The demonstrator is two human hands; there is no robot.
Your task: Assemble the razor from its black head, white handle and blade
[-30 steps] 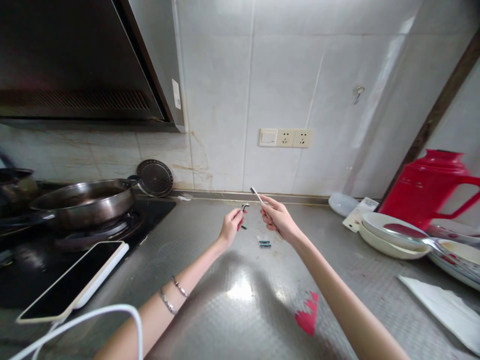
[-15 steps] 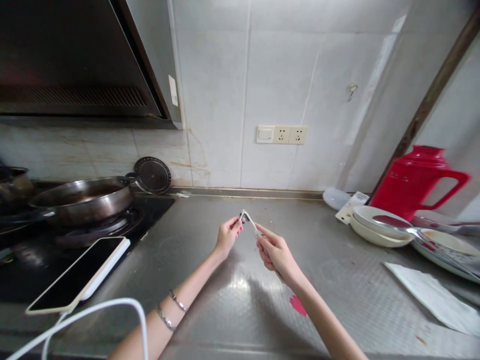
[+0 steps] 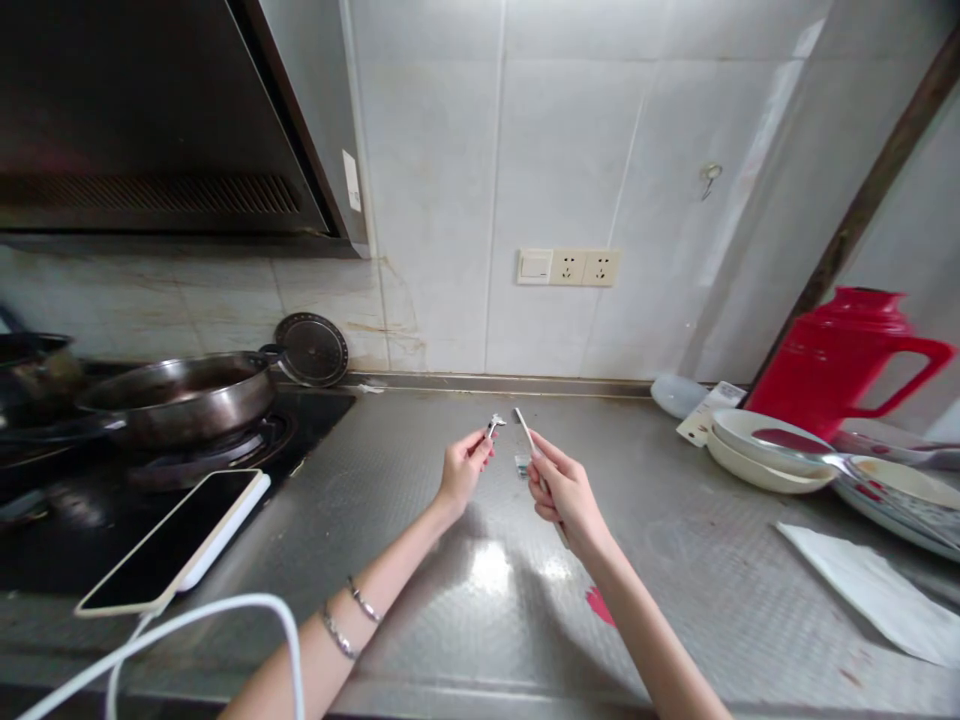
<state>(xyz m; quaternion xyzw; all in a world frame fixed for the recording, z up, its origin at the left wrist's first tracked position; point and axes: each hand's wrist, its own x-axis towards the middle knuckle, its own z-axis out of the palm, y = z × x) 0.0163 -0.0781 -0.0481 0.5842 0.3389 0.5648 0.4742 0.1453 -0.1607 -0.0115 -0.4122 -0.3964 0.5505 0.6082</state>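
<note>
- Metal bench (image 3: 690,560) under tiled wall (image 3: 435,150), beside stove (image 3: 90,500), bearing bowls (image 3: 780,479)
- Left hand (image 3: 461,470): fingers pinching metal piece (image 3: 493,425)
- Right hand (image 3: 566,490): fingers closed round stick (image 3: 524,427)

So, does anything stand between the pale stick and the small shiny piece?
Nothing visible does: a gap separates the pale stick in the right hand from the small shiny piece in the left hand. The teal item lies on the countertop, lower in view.
</note>
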